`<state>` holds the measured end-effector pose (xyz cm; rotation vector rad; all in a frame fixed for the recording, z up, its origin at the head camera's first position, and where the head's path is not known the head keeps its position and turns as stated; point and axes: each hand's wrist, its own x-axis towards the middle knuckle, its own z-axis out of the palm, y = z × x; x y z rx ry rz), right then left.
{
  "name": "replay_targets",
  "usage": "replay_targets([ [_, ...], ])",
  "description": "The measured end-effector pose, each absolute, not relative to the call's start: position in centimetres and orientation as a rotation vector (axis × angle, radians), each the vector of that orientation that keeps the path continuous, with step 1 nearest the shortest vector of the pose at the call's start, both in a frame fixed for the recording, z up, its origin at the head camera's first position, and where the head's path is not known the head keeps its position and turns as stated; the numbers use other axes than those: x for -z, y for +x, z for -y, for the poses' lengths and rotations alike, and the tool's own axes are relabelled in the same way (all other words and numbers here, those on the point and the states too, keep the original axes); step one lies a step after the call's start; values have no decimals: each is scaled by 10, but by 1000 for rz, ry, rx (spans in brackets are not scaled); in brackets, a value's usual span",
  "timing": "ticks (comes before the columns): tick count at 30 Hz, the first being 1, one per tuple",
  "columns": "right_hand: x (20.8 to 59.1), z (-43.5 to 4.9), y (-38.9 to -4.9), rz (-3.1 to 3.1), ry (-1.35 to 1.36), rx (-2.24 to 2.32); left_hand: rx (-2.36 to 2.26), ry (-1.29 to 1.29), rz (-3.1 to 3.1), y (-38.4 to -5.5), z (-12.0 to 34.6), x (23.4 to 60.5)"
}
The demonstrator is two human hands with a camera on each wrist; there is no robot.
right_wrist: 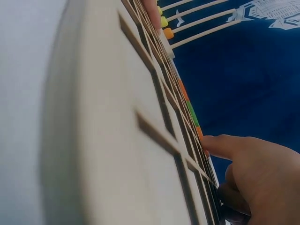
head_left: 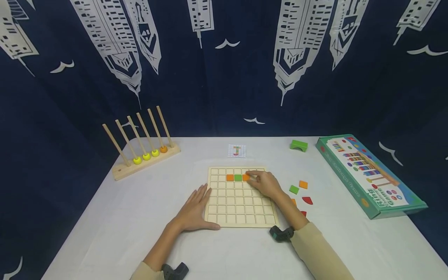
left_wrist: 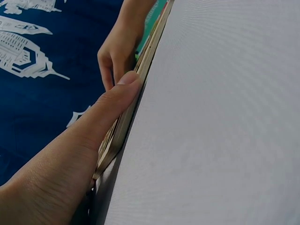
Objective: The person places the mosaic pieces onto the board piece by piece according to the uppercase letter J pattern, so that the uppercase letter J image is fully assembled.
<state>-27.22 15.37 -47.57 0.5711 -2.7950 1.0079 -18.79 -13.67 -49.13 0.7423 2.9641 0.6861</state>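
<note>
A pale wooden grid board [head_left: 241,224] lies flat on the table. Near its far edge a row holds an orange square tile [head_left: 230,177], a green square tile [head_left: 238,177] and a second orange square tile [head_left: 245,177]. My right hand [head_left: 266,184] reaches over the board from the right; its extended index finger touches the second orange tile, which lies in line with the others, partly covered. With fingers spread along the board's left side, my left hand [head_left: 193,212] steadies it, its thumb [left_wrist: 119,93] lying at the near edge.
Right of the board lie loose pieces, among them a green tile [head_left: 294,189], an orange tile [head_left: 303,184] and a red piece [head_left: 307,200]. Behind are a small pattern card [head_left: 237,151] and a green arch block [head_left: 298,146]. A pegged bead stand [head_left: 147,161] is left, a game box [head_left: 371,175] right.
</note>
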Motion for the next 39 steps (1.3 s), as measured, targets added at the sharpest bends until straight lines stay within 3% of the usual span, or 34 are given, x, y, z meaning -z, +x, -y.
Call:
replay_targets([
  [10,472,-174,-256,2731,490,-1006,-677,741,-2959,-189,137,491],
  [29,475,-273,-225,2680,151,-754,-675,753,-2979,-190,137,495],
  [39,481,-293,-220,2729,93,-673,-668,755,-2963,-191,137,495],
])
